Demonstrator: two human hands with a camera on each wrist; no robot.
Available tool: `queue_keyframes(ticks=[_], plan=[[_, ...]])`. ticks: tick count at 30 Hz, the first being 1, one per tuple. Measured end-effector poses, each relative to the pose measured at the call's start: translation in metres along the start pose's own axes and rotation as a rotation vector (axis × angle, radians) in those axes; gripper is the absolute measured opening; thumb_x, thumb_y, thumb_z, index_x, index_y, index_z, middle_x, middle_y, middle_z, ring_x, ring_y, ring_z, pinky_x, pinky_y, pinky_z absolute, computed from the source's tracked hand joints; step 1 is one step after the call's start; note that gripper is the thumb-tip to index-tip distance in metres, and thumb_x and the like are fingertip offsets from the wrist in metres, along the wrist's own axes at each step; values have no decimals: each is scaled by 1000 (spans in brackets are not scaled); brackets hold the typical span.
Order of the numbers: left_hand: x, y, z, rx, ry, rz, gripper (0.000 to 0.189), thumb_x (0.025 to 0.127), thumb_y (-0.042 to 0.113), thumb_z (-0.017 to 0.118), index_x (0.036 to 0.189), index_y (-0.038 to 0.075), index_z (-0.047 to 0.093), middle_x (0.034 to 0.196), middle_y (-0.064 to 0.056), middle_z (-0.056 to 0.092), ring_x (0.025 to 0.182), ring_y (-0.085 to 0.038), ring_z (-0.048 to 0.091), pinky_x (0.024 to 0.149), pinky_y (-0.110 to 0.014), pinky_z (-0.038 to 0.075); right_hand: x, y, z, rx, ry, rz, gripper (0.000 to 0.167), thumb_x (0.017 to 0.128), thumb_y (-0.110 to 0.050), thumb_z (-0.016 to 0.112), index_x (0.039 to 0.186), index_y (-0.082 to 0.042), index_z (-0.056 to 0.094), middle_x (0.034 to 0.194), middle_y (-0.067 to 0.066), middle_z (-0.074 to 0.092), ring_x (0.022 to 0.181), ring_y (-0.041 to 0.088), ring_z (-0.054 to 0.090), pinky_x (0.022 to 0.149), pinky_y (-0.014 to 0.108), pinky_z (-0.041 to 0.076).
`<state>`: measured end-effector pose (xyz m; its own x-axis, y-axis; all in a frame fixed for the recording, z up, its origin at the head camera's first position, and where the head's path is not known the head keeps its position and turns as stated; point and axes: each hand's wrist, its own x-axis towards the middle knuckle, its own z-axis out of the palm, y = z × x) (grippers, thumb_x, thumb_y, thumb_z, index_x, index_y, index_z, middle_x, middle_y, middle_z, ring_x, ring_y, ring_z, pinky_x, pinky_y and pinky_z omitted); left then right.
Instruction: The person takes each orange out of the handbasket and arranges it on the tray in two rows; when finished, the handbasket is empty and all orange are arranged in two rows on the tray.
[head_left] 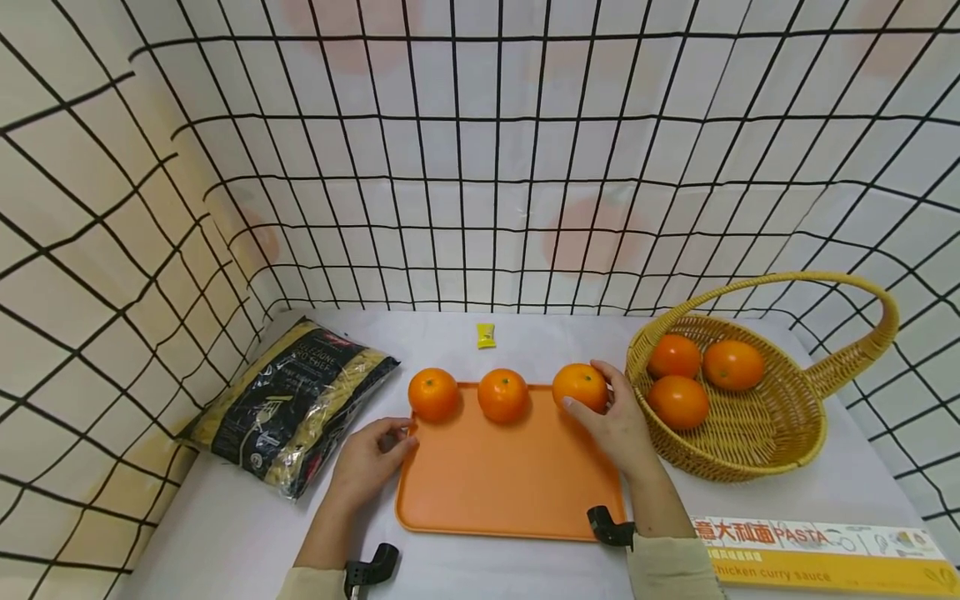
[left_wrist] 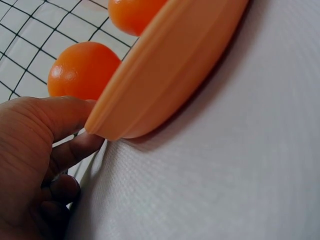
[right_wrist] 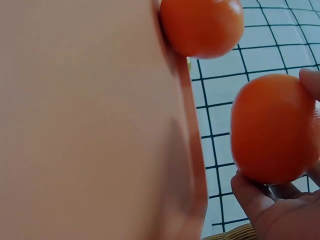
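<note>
My right hand (head_left: 621, 423) holds an orange (head_left: 581, 387) between thumb and fingers over the far right corner of an orange tray (head_left: 510, 492). The right wrist view shows that orange (right_wrist: 272, 130) beyond the tray's rim, thumb and fingers on opposite sides of it. At the tray's left edge, my left hand (head_left: 369, 461) pinches the rim near the far corner. In the left wrist view its thumb and forefinger meet the tray's rim (left_wrist: 150, 85). Two more oranges sit along the far side, one at the left corner (head_left: 433, 394) and one mid-edge (head_left: 503, 396).
On the right stands a wicker basket (head_left: 757, 433) with a tall handle and three orange fruits (head_left: 733, 365). A pasta box (head_left: 817, 554) lies in front of it. To the left is a black-and-gold pasta bag (head_left: 288, 408). Beyond the tray lies a small yellow packet (head_left: 486, 336), before a black grid (head_left: 495, 179).
</note>
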<state>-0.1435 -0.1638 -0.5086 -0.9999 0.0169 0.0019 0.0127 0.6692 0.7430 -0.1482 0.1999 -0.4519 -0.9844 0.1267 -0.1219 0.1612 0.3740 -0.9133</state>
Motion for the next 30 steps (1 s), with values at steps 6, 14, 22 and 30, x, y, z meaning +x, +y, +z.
queue_keyframes(ticks=[6,14,22,30], plan=[[0,-1,0,0,6,7,25,90,27,78,114,22,75,92,5,67,80,-11,53,72,-26,42,4,7,-2,-31,-10,15,86,91,-32,76,160,-18,25,164,16,28,143,38,38,120,59,29],[0,0,0,-13,22,17,24,89,26,79,113,22,76,91,6,68,79,-10,53,72,-26,42,8,16,-1,-55,-27,26,85,93,-28,74,161,-18,24,165,17,26,144,38,35,120,59,26],[-1,-1,1,-14,35,28,24,88,26,80,112,21,76,90,6,68,78,-10,53,71,-25,42,9,21,-3,-37,-31,35,85,94,-27,73,161,-19,23,166,17,25,143,39,36,120,60,26],[-1,0,1,-10,22,14,24,89,27,79,113,23,76,92,6,68,80,-11,54,72,-25,43,10,24,-3,-41,-39,40,85,95,-27,72,163,-20,20,167,18,23,146,40,33,121,61,23]])
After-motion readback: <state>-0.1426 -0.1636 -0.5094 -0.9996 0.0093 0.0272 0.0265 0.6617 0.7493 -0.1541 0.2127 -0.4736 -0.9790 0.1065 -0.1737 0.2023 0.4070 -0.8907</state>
